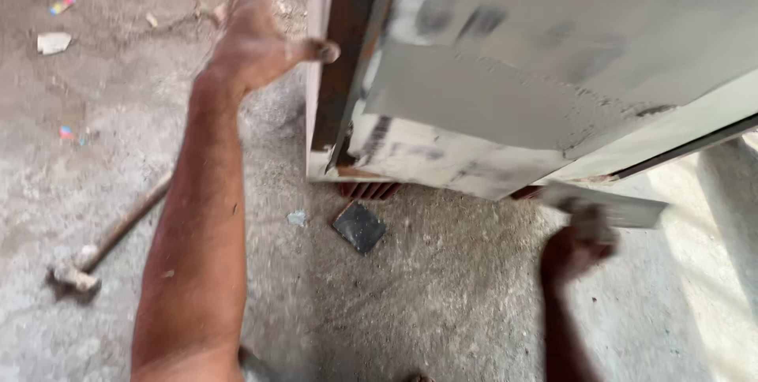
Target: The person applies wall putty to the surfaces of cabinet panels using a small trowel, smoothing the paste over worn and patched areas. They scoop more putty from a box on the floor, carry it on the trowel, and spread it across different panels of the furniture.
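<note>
Left hand: the left hand was stretched forward with the arm extended, fingers open and gripping nothing, the thumb pointing toward the edge of the panel.
Right hand: the right hand was closed around the handle of a wide putty knife (motion blur hid the fingers' exact placement).
Putty knife: the flat blade was held just below the lower edge of the panel, at its right end.
Panel: a large slab with a patchy white-grey coating stood tilted above the floor; red bricks showed beneath its lower edge.
Floor items: a dark square tile lay just in front of the bricks; a hammer lay well apart, to the left of the left forearm.
</note>
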Demonstrator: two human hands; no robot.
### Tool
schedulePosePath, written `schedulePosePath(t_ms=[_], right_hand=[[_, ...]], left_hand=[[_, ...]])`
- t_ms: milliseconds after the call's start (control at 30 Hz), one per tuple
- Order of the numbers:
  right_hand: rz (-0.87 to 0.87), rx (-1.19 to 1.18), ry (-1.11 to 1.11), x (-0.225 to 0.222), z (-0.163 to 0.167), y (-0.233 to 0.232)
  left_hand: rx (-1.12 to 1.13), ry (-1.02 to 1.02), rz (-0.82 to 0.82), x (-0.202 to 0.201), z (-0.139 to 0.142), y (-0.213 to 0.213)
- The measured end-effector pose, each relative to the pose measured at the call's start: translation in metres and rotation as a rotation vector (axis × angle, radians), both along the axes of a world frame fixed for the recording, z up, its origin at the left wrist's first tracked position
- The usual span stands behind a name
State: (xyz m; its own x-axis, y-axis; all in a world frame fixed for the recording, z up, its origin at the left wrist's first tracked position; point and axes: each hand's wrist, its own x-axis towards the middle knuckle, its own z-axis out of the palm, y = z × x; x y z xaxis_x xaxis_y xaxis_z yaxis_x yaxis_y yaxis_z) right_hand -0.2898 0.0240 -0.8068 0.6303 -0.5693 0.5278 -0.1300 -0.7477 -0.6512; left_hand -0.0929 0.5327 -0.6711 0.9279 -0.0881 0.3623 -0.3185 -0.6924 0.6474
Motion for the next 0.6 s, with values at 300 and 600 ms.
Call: schedulePosePath(t_ms=[300, 600], right_hand=[[0.121, -0.921, 0.429, 0.025, -0.002, 0.157], [0.424, -1.541, 0.224, 0.072, 0.116, 0.208]], left_hand=[[0.006, 0.005, 0.211, -0.009, 0.020, -0.026], [-0.068, 0.005, 0.318, -0.035, 0.053, -0.043]])
